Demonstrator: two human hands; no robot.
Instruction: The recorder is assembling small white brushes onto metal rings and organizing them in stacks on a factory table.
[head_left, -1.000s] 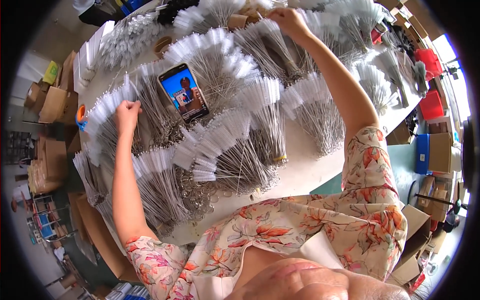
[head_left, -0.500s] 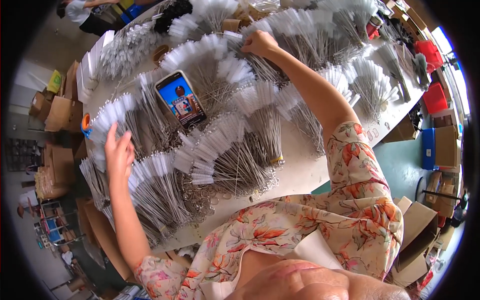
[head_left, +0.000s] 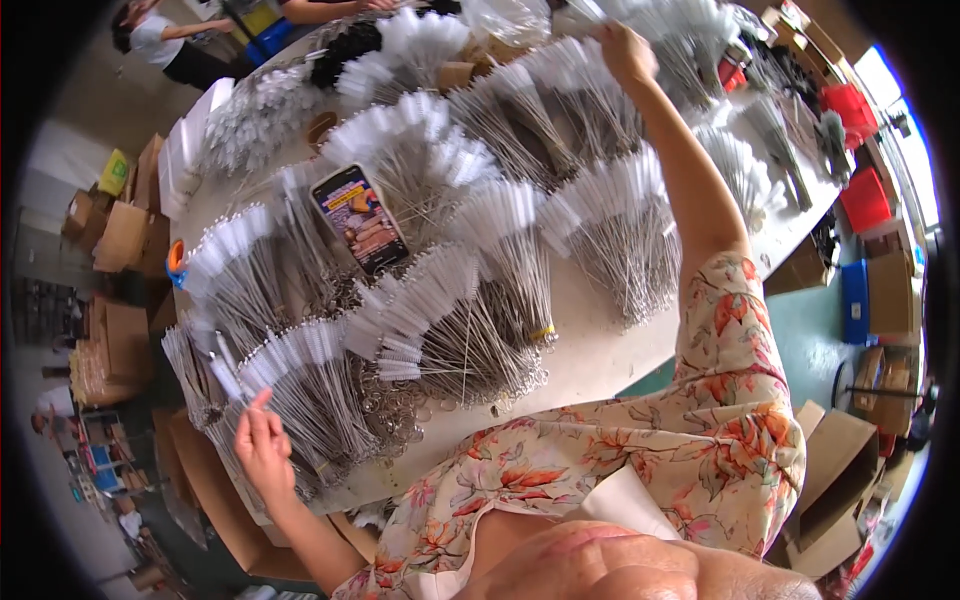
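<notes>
Single head-worn fisheye view, steeply downward and close over a brush-covered table.

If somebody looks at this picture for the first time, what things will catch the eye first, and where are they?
First come the many fanned bundles of thin wire brushes with white bristle tips, which cover nearly the whole white table. A phone with a lit screen lies on the brushes left of the middle. The right hand reaches to the far bundles at the top, while the left hand hovers by the near left bundle.
</notes>
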